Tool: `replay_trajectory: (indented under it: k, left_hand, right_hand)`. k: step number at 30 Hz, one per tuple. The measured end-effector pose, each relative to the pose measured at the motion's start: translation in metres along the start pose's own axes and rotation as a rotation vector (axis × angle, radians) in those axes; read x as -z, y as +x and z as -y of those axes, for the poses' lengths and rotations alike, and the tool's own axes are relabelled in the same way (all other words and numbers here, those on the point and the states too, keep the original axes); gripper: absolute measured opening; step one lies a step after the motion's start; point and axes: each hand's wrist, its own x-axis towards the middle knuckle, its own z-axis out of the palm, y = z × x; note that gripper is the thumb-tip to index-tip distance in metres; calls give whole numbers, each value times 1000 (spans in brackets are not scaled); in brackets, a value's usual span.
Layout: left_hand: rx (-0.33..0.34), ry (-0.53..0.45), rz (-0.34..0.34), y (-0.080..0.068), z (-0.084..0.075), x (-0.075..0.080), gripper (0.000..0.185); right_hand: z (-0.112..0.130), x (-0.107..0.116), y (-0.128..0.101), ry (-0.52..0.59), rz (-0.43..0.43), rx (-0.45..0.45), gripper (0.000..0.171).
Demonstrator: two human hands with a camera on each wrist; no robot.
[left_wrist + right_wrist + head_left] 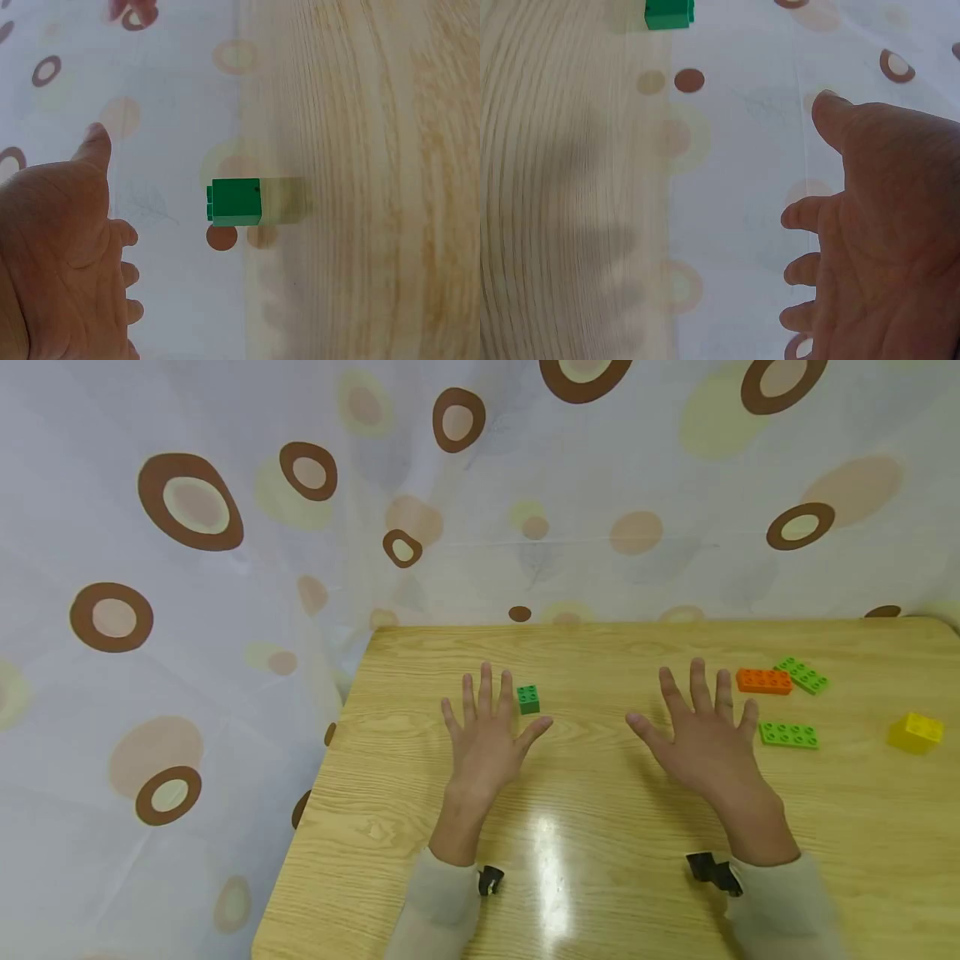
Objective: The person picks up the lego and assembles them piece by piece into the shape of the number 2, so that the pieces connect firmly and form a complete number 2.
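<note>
Both hands hover above the wooden table (600, 877) with palms down and fingers spread, holding nothing. Nearest to the left hand (483, 747) is a small dark green brick (528, 699), just right of its fingertips in the head view. That green brick (236, 201) stands on the table in the left wrist view, apart from the hand. My right hand (705, 747) is beside a light green flat brick (789, 735), which lies right of its little finger. In the right wrist view the right hand (892, 232) touches nothing, and the green brick (669, 13) shows at the top edge.
An orange brick (764, 681) lies against or close to another light green brick (801, 676) at the back right. Farther right stands a yellow brick (916, 732). A patterned white curtain (570, 485) hangs behind the table and along its left side.
</note>
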Motion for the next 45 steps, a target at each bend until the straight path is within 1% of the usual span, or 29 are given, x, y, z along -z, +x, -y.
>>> replay_trajectory:
  k: [4,9,11,13,17,19,21,26,30,34,37,39,41,45]
  left_hand:
    - [1,-33,-7,4,12,-6,90]
    - [10,-124,-9,7,31,-13,85]
    - [14,-158,-7,8,37,-15,83]
    - [22,-196,-4,10,43,-16,82]
    - [26,-336,1,14,49,-15,78]
    - [18,-402,6,18,51,-14,78]
    - [11,-439,11,23,53,-13,77]
    - [3,-461,4,35,57,-10,75]
    - [6,-481,17,42,59,-7,73]
    - [7,-520,54,39,61,-4,69]
    - [0,-554,87,36,58,0,67]
    - [-4,-563,97,35,56,1,67]
    - [-1,-560,103,35,54,3,66]
    - [-3,-563,121,37,51,4,65]
  right_hand:
    - [-32,15,0,33,40,-53,95]
    - [-94,38,-10,63,79,-144,96]
    - [-119,42,-16,57,61,-164,92]
    - [-139,42,-20,51,36,-173,89]
    - [-164,39,-24,43,-13,-179,80]
    - [-173,37,-24,45,-9,-180,78]
    - [-179,35,-23,45,-11,-187,79]
    - [-188,28,-22,84,-25,-216,76]
    - [-191,22,-22,103,-40,-217,63]
    - [-192,19,-23,95,-49,-176,53]
    - [-190,19,-22,88,-49,-123,51]
    - [-183,19,-20,100,-47,-69,50]
    - [-168,17,-16,119,-54,-3,49]
    - [-124,6,-1,176,-59,124,42]
